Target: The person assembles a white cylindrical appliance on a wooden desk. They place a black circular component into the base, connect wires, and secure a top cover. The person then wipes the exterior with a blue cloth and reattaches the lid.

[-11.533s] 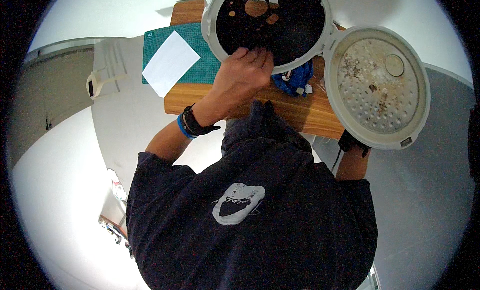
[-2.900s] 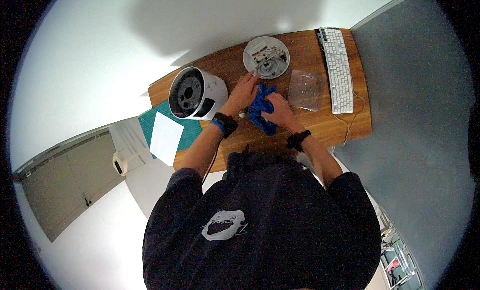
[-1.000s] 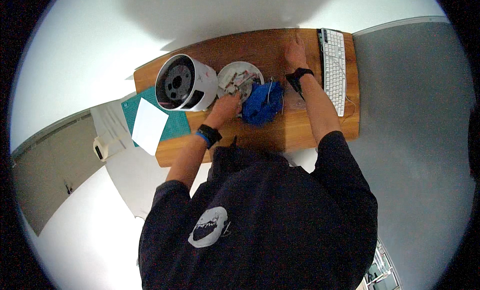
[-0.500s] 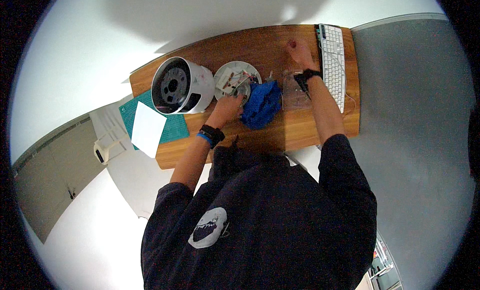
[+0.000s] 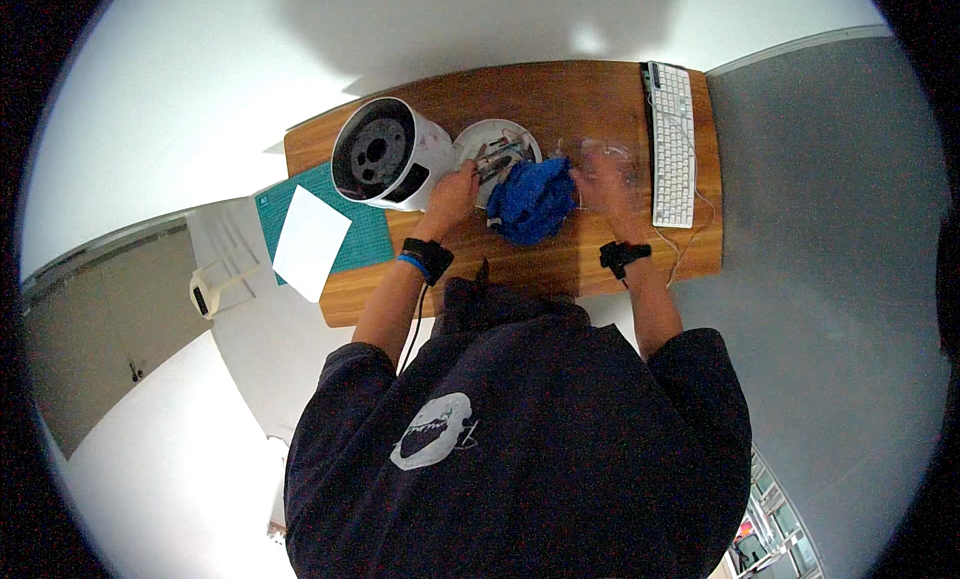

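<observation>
Clear bag [image 5: 607,162], right hand [image 5: 603,186] drawn back

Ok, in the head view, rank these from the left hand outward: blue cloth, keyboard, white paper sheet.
From the left hand:
1. Blue cloth, just to its right.
2. White paper sheet, farther left, on the green mat.
3. Keyboard, at the desk's far right end.

The right hand [image 5: 603,184] is smeared by motion blur, so whether anything is gripped cannot be told, and the clear plastic bag [image 5: 600,159] beneath it is barely made out. The small parts in the round white lid [image 5: 497,151], at 12 o'clock from the left hand [image 5: 455,187], are too small to be identified.
</observation>
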A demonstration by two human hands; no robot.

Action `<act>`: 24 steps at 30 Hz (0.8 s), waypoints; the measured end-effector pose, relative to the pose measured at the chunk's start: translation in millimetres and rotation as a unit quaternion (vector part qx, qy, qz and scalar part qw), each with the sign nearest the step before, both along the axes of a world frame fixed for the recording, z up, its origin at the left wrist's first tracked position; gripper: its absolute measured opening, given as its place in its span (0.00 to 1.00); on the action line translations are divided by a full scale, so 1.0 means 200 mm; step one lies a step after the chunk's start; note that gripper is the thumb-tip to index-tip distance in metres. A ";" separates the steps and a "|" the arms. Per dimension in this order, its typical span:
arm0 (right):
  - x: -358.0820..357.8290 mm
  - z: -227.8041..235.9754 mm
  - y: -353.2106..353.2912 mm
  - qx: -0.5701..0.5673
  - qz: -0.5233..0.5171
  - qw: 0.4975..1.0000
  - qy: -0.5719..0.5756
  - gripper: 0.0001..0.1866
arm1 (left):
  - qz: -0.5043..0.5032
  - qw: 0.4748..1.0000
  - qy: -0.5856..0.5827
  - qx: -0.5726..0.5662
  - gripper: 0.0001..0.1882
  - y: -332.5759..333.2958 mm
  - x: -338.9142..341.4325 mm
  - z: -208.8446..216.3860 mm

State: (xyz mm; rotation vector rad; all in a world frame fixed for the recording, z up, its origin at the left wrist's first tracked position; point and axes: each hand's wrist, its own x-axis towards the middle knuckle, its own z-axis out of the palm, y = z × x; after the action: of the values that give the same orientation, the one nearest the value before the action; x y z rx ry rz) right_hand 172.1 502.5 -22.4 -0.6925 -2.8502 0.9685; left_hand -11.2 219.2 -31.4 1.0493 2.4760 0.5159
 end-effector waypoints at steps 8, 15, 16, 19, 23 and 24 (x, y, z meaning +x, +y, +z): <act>-0.18 -0.06 -0.43 0.074 0.188 0.973 -0.110 0.46 | 0.091 0.961 -0.092 0.245 0.14 -0.01 -0.02 0.05; -0.22 0.05 -0.29 -0.046 0.127 0.990 0.024 0.40 | 0.166 0.918 -0.203 0.299 0.15 -0.02 -0.06 0.07; -0.20 0.12 -0.27 -0.039 0.098 0.992 0.062 0.39 | 0.161 0.914 -0.192 0.318 0.15 -0.03 -0.06 0.05; -0.21 0.34 -0.32 -0.206 -0.036 0.970 0.123 0.44 | 0.177 0.890 -0.230 0.352 0.14 -0.02 -0.03 0.02; -0.36 0.35 -0.52 -0.145 0.016 0.954 0.263 0.42 | 0.102 0.957 -0.225 0.152 0.16 0.01 0.00 0.03; -0.40 0.32 -0.55 -0.109 0.035 0.959 0.259 0.40 | 0.098 0.952 -0.252 0.142 0.17 0.00 0.02 0.03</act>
State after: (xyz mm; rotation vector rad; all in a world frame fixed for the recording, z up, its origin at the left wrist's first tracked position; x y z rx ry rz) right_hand 91.9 393.4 41.9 -0.2872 -2.3443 1.2667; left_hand -7.9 220.2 -26.3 0.6559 2.0900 1.0800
